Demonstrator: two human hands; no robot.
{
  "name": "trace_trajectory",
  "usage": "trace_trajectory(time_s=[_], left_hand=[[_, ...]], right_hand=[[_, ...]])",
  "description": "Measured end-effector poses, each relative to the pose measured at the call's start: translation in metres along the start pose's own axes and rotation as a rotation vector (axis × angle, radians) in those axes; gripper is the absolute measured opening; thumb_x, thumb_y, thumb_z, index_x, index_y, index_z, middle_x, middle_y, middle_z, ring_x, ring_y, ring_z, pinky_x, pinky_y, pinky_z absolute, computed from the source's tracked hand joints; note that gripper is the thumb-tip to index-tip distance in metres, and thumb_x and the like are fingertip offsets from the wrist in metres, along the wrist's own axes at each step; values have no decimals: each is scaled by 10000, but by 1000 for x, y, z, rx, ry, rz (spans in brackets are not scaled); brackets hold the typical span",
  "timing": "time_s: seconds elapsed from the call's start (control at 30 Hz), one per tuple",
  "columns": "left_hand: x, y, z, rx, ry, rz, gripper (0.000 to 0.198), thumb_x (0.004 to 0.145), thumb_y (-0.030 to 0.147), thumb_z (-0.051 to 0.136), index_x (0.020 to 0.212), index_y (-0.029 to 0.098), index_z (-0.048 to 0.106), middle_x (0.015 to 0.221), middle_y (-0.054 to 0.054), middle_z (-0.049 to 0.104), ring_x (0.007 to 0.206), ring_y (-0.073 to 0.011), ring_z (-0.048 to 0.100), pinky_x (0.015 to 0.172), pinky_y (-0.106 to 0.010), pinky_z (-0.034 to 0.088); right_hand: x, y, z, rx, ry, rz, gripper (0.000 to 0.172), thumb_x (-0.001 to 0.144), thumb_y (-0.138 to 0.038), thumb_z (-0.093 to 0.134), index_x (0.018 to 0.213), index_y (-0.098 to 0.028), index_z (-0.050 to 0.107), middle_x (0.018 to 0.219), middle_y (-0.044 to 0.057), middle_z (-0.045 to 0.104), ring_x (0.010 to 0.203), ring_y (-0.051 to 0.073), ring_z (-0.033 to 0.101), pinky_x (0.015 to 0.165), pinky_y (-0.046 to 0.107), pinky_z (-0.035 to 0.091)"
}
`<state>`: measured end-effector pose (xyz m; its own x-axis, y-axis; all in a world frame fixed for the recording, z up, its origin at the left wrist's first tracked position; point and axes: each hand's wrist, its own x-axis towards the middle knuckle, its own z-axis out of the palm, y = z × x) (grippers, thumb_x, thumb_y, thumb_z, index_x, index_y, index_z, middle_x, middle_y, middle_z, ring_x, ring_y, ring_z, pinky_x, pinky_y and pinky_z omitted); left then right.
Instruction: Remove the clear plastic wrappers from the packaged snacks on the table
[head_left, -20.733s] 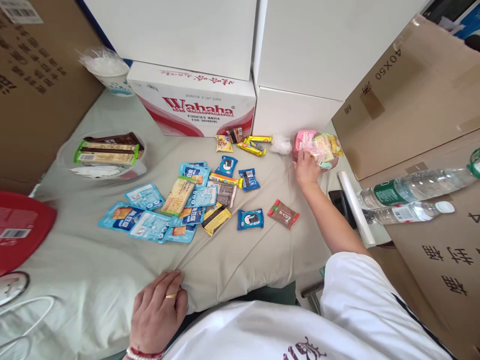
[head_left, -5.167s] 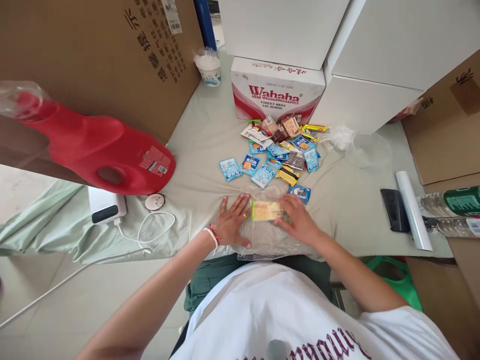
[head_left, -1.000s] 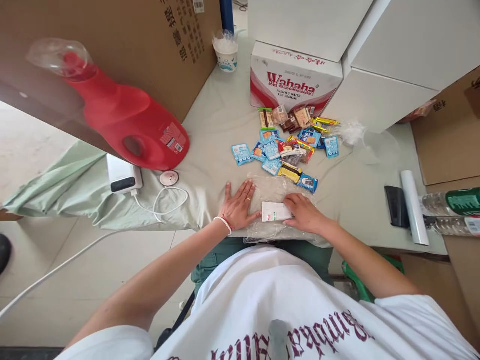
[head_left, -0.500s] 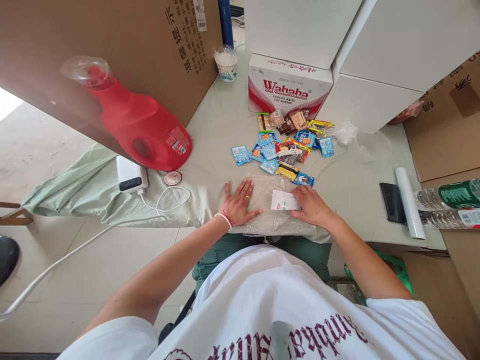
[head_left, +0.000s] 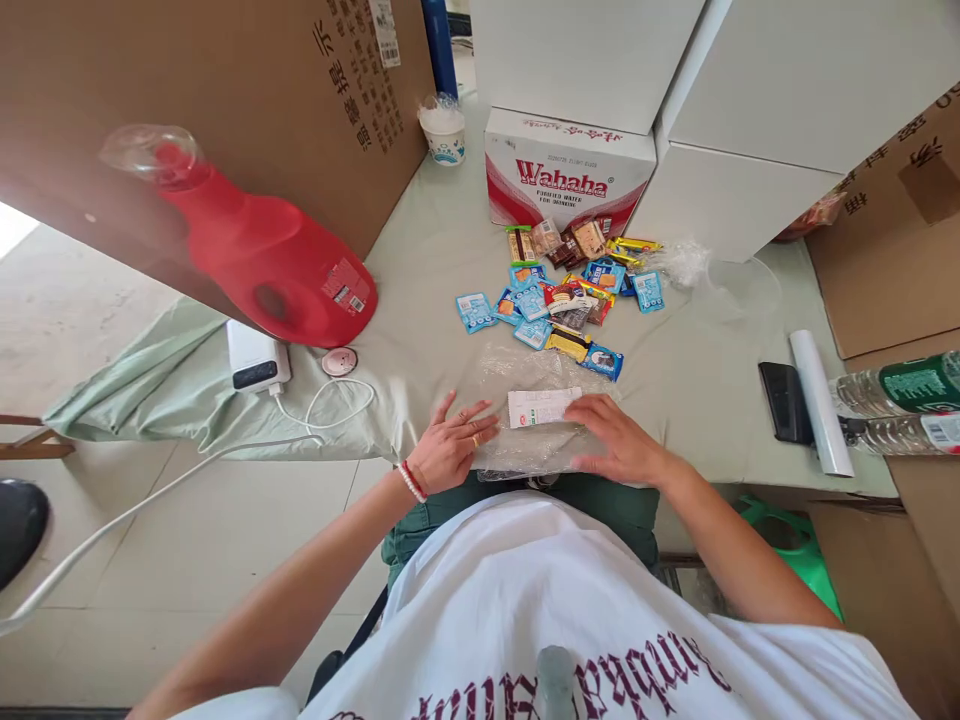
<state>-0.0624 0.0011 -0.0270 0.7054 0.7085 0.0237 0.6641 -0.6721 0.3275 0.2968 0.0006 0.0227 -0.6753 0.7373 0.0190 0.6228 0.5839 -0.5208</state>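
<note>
A white paper-like packet (head_left: 534, 408) with small red and green print lies on a crinkled transparent plastic sheet (head_left: 506, 368) at the table's front edge. My left hand (head_left: 450, 443) rests at the sheet's left side, its fingers stretched out and apart, with nothing in it. The fingertips of my right hand (head_left: 621, 438) are at the packet's right end. Its thumb is spread away from the fingers, over the sheet. Just behind the sheet lies a pile of wrapped snacks, with a yellow packet (head_left: 568, 344) and a dark blue packet (head_left: 603, 361) nearest.
A red jug (head_left: 281, 265), a white power bank (head_left: 256, 358) with its cable and a round pink item (head_left: 340, 361) are on the left. Behind the snacks stands a Wahaha carton (head_left: 566, 175). A black phone (head_left: 784, 402), white roll (head_left: 820, 402) and plastic bottles (head_left: 900, 385) lie right.
The white packet has moved left and now shows its full length. My left hand has drawn back toward the front left. My right thumb has spread away from the fingers.
</note>
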Motion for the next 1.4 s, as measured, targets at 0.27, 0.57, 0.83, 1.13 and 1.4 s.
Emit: trace_trajectory(time_s=[0.27, 0.57, 0.83, 1.13, 1.4], left_hand=[[-3, 7, 7, -60, -8, -52, 448, 942, 522, 568, 1317, 318, 702, 1537, -96, 602, 1518, -339, 442, 1295, -678, 3], [58, 4, 8, -74, 291, -600, 331, 953, 429, 556, 739, 238, 721, 958, -117, 730, 1151, -335, 612, 1048, -551, 449], [85, 5, 22, -134, 430, -800, 559, 893, 450, 618, 1381, 184, 565, 1230, -164, 669, 1183, -368, 597, 972, -518, 478], [91, 2, 21, -106, 274, -882, 458, 893, 489, 659, 1248, 200, 632, 1158, -153, 675, 1170, -369, 613, 960, -520, 483], [77, -2, 13, -325, 404, -776, 134, 872, 263, 586, 915, 226, 708, 1093, -117, 680, 1091, -299, 637, 972, -482, 505]], right_hand=[[-22, 4, 19, 11, -19, 143, 341, 1081, -359, 435, 1065, -236, 754, 1210, 117, 707, 1113, 249, 623, 964, 408, 527], [46, 50, -40, -93, -203, 472, 235, 1004, -296, 538, 1022, -190, 747, 988, 90, 755, 891, 239, 679, 767, 317, 479], [128, 37, -33, -376, -86, 330, 407, 1006, -348, 563, 1364, -181, 661, 1258, 168, 698, 1257, 354, 508, 966, 415, 448], [142, 20, -24, -260, -127, 213, 281, 1013, -200, 503, 1110, -148, 761, 1038, 129, 737, 1068, 280, 575, 955, 359, 410], [64, -13, -1, -379, -342, 159, 531, 1046, -165, 436, 1521, -368, 558, 1175, 112, 647, 1032, 271, 575, 675, 312, 380]])
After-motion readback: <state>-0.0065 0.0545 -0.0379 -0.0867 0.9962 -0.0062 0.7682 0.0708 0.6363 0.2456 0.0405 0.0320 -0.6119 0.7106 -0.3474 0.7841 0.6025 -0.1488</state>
